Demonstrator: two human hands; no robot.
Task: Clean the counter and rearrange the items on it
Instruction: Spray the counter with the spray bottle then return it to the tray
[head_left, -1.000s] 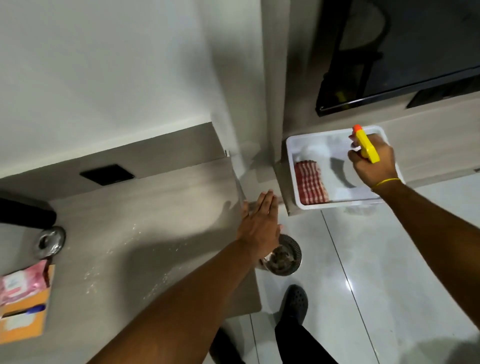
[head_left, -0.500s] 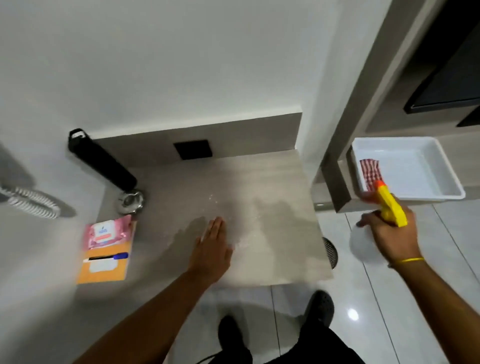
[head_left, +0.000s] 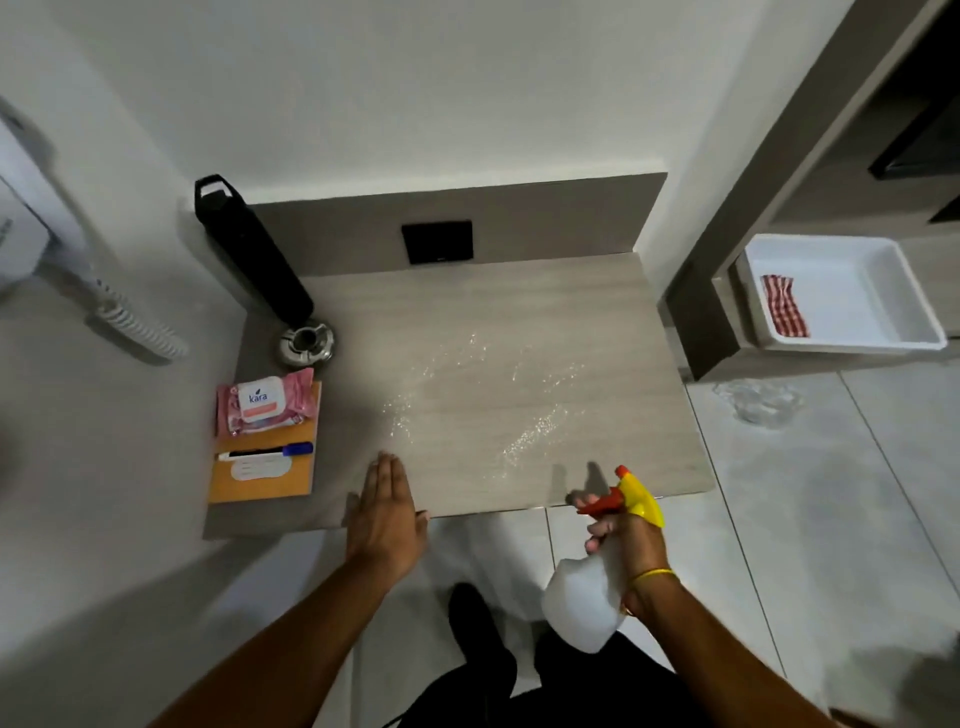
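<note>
Right hand (head_left: 631, 540) grip clamped around spray bottle (head_left: 597, 587), nozzle aimed at bench (head_left: 519, 332). Left hand (head_left: 384, 512) flat, fingers together, on bench front edge. Droplets (head_left: 467, 395) at bench centre. Wipes pack (head_left: 265, 400) at bench left edge.

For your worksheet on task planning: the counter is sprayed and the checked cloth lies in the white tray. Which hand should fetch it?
Probably the left hand: it is open and empty, while the right hand grips the spray bottle.

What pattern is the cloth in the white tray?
Red-and-white check on the cloth, head view.
</note>
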